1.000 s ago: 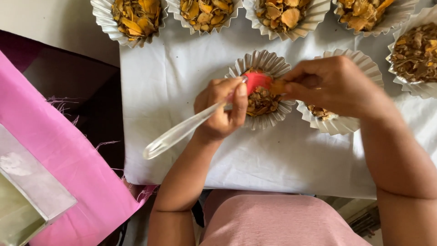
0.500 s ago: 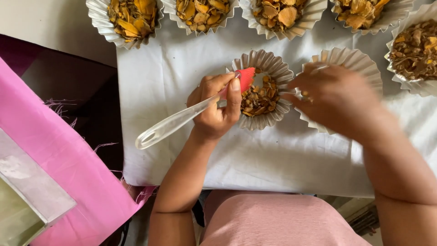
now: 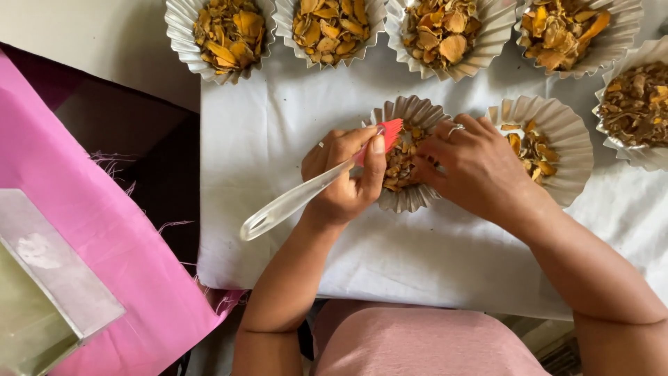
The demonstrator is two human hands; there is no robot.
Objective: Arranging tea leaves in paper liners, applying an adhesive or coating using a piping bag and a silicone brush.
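Over the middle paper cup point(image 3: 412, 157), the right hand point(image 3: 473, 167) has slid from the neighbouring cup onto its rim, fingers curled on it. Left hand point(image 3: 344, 177) grips the clear-handled brush point(image 3: 313, 189), red bristles at its 1 o'clock.

Fluted cup point(image 3: 410, 150) between hands (on cloth point(image 3: 278, 139))
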